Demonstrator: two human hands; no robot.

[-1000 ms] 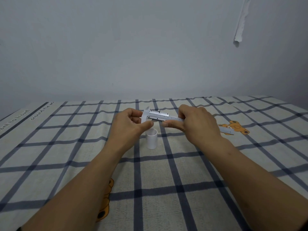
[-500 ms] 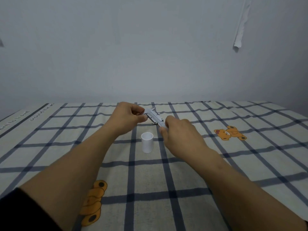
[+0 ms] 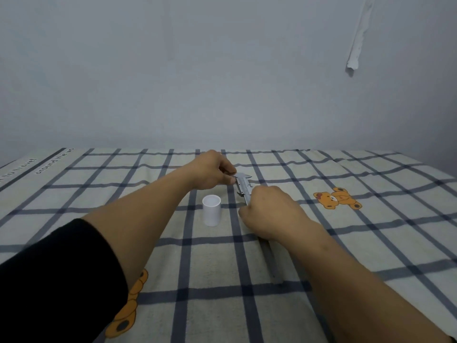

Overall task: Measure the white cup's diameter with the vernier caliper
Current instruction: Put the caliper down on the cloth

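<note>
A small white cup stands upright on the checked cloth, between my two forearms. The metal vernier caliper lies lengthwise just right of the cup and apart from it, with its jaw end pointing away from me. My left hand pinches the caliper's jaw end with thumb and fingers. My right hand is closed around the beam nearer to me and hides its middle. The beam's tail shows below my right wrist, low over the cloth.
The cloth has dark blue grid lines and printed orange bears, one at the right and one under my left forearm. A grey wall rises behind, with a peeling white strip at the upper right.
The caliper has swung from crosswise above the cup to lengthwise at the cup's right, and sunk toward the cloth. My right hand came nearer to me along the beam. The cup stands as before.
</note>
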